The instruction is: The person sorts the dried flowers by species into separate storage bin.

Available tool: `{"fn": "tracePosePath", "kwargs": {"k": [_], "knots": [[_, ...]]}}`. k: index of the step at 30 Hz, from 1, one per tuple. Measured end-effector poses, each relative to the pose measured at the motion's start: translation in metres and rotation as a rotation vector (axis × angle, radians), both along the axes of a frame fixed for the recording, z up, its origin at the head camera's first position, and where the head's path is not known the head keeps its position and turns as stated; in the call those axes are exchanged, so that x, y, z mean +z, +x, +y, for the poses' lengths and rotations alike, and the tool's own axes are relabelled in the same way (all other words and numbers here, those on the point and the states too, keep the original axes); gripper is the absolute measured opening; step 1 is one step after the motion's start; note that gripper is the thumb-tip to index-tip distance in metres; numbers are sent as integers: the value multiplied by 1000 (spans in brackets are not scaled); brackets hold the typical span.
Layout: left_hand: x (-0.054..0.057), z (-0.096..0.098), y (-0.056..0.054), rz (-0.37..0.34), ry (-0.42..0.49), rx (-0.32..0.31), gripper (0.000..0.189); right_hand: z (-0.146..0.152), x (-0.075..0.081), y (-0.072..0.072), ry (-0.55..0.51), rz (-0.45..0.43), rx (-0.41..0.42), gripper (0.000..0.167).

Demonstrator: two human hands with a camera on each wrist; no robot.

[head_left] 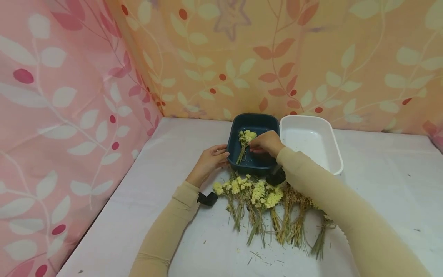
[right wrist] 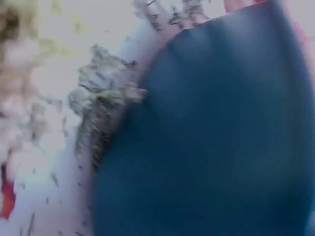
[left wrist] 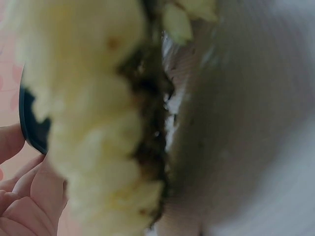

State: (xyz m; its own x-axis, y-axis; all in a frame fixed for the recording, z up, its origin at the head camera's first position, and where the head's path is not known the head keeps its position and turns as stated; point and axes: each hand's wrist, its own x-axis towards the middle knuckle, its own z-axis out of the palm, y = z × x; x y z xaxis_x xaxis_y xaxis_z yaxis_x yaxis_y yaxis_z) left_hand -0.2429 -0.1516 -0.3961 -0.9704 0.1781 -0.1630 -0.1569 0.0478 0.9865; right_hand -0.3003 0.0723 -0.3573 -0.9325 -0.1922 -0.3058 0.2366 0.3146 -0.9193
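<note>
A dark blue rectangular container (head_left: 257,118) stands on the table. My left hand (head_left: 209,161) rests against its left wall, thumb and fingertips at the edge; the left wrist view shows this hand (left wrist: 37,196) beside the container corner (left wrist: 29,128). Inside the container, a tied bunch of dried yellow flowers (head_left: 246,137) slants with its stems toward the front. My right hand (head_left: 266,142) reaches in from the right and pinches the bunch at its right side; the fingertips are partly hidden. In the right wrist view the blue wall (right wrist: 206,128) fills much of the picture, without that hand.
A white container (head_left: 308,130) stands right beside the blue one. In front lies a row of several dried flower bunches (head_left: 257,192), partly under my right forearm, with brownish bunches (head_left: 297,204) toward the right. Stem scraps (head_left: 256,254) litter the table. Patterned cloth walls (head_left: 221,57) rise behind and left.
</note>
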Motion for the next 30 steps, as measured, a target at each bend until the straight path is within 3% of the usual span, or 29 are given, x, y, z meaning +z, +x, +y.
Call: {"fn": "tracePosePath", "kwargs": {"k": [7, 12, 19, 30], "knots": [[-1, 0, 0, 4, -12, 14, 47, 9, 24, 19, -19, 48, 90, 38], [0, 0, -1, 1, -4, 14, 47, 19, 36, 40, -38, 22, 109, 36], [-1, 1, -2, -5, -34, 15, 47, 41, 44, 63, -38, 32, 140, 40], [-1, 1, 0, 1, -34, 11, 47, 73, 50, 91, -89, 32, 115, 45]]}}
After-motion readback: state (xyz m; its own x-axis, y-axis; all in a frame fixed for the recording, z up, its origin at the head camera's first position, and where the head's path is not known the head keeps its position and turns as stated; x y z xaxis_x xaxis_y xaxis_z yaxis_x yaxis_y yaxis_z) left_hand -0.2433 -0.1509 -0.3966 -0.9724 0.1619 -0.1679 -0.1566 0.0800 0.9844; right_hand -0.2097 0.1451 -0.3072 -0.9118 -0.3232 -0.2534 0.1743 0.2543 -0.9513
